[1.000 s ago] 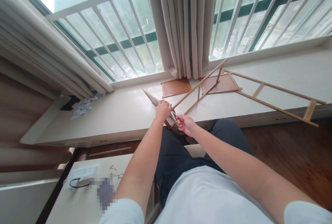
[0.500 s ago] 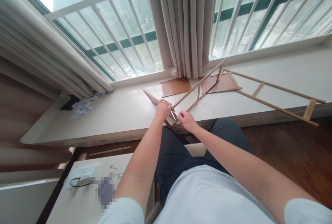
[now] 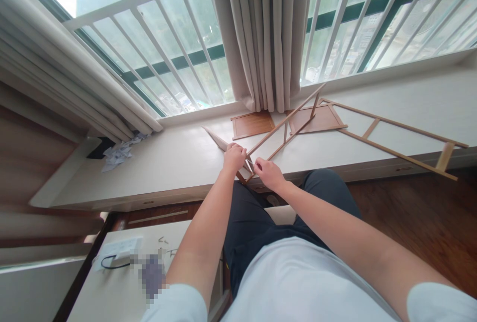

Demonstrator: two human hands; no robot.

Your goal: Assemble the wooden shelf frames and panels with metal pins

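A thin wooden ladder-like frame (image 3: 286, 122) leans from the pale window ledge (image 3: 179, 163) up towards the curtain. Its near end is gripped by my left hand (image 3: 234, 157), closed in a fist around it. My right hand (image 3: 269, 173) is closed in a pinch right beside that end, on something small that I cannot make out. A pale pointed board (image 3: 218, 139) sticks out behind my left hand.
A longer wooden ladder frame (image 3: 395, 138) lies on the ledge at right. Two brown panels (image 3: 253, 124) rest by the curtain (image 3: 266, 39). Crumpled paper (image 3: 119, 153) sits at the ledge's left. A white table with a power strip (image 3: 117, 252) is at lower left.
My right hand has moved a little left and up, closer to my left hand and the frame's end. The left hand and the frame stay put.
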